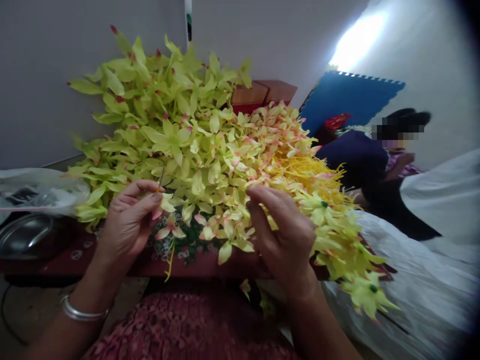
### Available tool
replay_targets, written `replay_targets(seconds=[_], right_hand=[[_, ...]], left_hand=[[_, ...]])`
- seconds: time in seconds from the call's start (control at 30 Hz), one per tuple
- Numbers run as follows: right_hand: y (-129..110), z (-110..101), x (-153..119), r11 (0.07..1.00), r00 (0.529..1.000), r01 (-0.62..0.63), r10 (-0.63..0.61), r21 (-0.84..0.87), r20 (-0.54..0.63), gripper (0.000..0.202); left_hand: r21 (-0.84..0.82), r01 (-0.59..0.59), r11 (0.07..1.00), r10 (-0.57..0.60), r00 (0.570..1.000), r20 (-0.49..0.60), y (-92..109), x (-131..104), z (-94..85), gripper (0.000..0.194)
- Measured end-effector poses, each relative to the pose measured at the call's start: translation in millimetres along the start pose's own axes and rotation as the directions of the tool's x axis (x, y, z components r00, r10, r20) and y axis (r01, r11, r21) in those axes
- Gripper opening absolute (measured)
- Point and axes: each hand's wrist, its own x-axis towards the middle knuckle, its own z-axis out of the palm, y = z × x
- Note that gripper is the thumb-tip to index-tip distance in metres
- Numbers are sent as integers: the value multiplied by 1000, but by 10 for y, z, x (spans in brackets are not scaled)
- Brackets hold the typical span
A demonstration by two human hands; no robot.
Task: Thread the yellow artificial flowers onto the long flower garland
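Note:
My left hand (131, 212), with a silver bangle on its wrist, pinches a thin dark wire stem that points up. A small pale artificial flower (167, 202) with pink tips hangs at those fingertips. My right hand (281, 222) is closed in a pinch at the front of a heap of artificial flowers; what its fingertips hold, if anything, is too small to make out. Yellow-green artificial petals (168, 115) fill the back left of the heap, and smaller pink-edged flowers (277, 125) lie to the right. A loose flower (171, 228) sits between my hands.
Yellow strands (305, 170) lie right of the heap. A metal bowl (28, 235) and a plastic bag (41, 190) are at the left of the dark red table (101, 262). White plastic sheeting (420, 270) is at right. Another person (348, 155) bends down beyond it.

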Motion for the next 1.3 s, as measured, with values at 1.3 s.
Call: replay_targets(seconds=[1.3], right_hand=[[-70, 601, 341, 227, 686, -642, 597, 733, 416, 15]], left_hand=[[-35, 178, 983, -178, 984, 5, 0, 17, -57, 22]])
